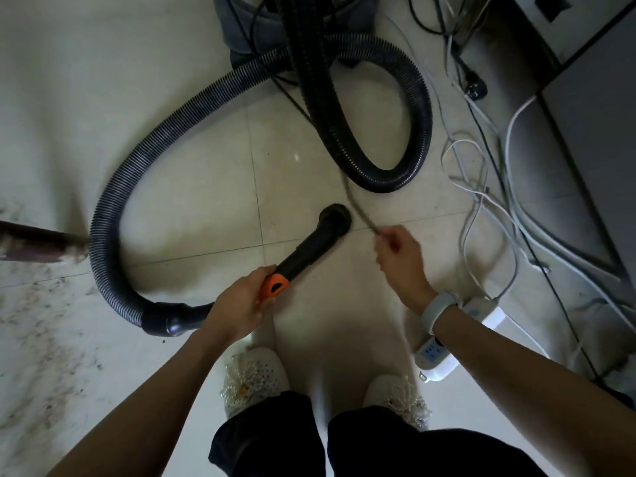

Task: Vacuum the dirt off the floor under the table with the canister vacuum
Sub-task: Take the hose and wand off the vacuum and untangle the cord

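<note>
My left hand grips the black and orange hose handle, whose round nozzle end points away from me just above the tiled floor. The ribbed black hose loops left and back to the grey canister vacuum at the top. My right hand pinches a thin dark cord that runs up toward the canister; the cord is motion-blurred. Dirt is scattered over the floor at the left.
A dark table leg stands at the left beside the hose. A white power strip and tangled white cables lie at the right near grey furniture. My two white shoes are at the bottom.
</note>
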Available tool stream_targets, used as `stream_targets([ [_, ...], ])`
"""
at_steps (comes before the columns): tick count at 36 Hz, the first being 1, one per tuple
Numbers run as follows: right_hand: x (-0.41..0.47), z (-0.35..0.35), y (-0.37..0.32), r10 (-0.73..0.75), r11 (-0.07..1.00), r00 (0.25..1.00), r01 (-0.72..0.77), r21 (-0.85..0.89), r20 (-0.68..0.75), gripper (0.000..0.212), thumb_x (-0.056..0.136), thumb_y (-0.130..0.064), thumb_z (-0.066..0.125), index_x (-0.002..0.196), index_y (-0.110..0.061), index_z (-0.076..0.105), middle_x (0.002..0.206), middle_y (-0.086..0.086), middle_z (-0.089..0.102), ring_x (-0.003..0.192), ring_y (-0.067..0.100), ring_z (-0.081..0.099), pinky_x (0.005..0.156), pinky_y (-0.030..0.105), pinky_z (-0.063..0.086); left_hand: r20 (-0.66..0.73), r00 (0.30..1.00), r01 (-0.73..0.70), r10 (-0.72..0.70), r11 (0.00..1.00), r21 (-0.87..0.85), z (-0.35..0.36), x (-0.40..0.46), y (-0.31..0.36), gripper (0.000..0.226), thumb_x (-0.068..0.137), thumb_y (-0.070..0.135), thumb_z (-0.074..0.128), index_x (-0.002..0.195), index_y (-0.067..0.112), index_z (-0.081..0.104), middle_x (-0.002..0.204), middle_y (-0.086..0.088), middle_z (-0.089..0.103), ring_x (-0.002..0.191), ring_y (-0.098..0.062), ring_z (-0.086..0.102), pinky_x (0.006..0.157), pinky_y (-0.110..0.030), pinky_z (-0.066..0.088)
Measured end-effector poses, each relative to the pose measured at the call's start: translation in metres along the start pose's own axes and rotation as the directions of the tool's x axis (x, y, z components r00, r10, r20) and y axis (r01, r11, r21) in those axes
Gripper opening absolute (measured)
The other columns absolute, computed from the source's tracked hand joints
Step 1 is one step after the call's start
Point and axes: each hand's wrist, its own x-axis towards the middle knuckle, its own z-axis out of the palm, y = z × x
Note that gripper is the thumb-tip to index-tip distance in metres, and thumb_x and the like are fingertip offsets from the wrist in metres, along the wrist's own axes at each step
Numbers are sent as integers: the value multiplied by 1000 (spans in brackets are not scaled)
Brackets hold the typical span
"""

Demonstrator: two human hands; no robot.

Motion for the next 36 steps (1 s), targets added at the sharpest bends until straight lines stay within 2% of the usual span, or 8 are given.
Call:
stream_targets([
  [4,-21,12,10,-59,977,891,144,-158,451,13,92,-3,58,96,-14,65,79,-3,61,67,1,54,67,13,45,-48,998,-32,29,998,-62,0,8,15,65,89,23,64,143,18,28,124,-5,58,102,-25,59,83,-32,45],
  [8,-25,15,16,-45,954,826,203,-221,562,18,92,-9,60,106,-12,71,88,-4,64,81,8,58,76,12,45,-88,986,-149,140,983,-106,0,11,31,86,89,15,64,147,34,4,130,-2,48,109,-20,52,88,-26,39],
  [11,-22,15,16,10,954,788,177,-242,615,22,92,-9,61,111,-14,69,87,-6,63,77,-2,58,77,12,44,-74,967,-242,243,970,14,4,13,27,77,89,12,62,145,31,12,127,-14,47,102,-28,54,80,-27,41],
  [16,-12,19,-1,250,964,877,-264,-24,410,28,95,-33,55,107,-9,64,107,12,67,99,21,63,84,27,51,-83,973,-214,213,977,0,6,11,29,60,88,16,64,141,12,37,128,-10,49,104,-26,55,83,-29,43],
  [21,-1,47,-31,502,686,729,-663,298,466,39,90,-37,62,118,-10,56,104,8,65,98,22,63,86,35,50,-61,967,-246,247,969,18,2,4,31,54,86,30,58,135,8,45,124,-12,55,100,-28,58,80,-28,43],
  [26,-20,50,-42,567,678,768,-640,362,296,21,92,-22,62,106,-8,54,97,9,62,90,22,62,82,35,53,-84,931,-336,354,925,178,-23,-9,35,59,86,62,41,113,14,61,92,-7,69,79,-24,64,60,-28,50],
  [32,-54,14,-70,522,789,852,-498,360,36,21,91,-18,61,108,-8,54,101,9,63,88,19,62,81,34,55,-60,921,-327,386,846,421,-52,-27,70,40,88,43,42,72,17,68,57,1,60,55,-21,58,40,-23,34],
  [36,-75,-9,-112,426,886,890,-374,275,-162,19,91,-22,60,105,-16,49,98,5,61,94,22,62,91,41,53,62,962,-268,266,876,402,-71,-44,109,39,91,39,47,75,12,70,69,-5,64,72,-27,62,48,-28,38],
])
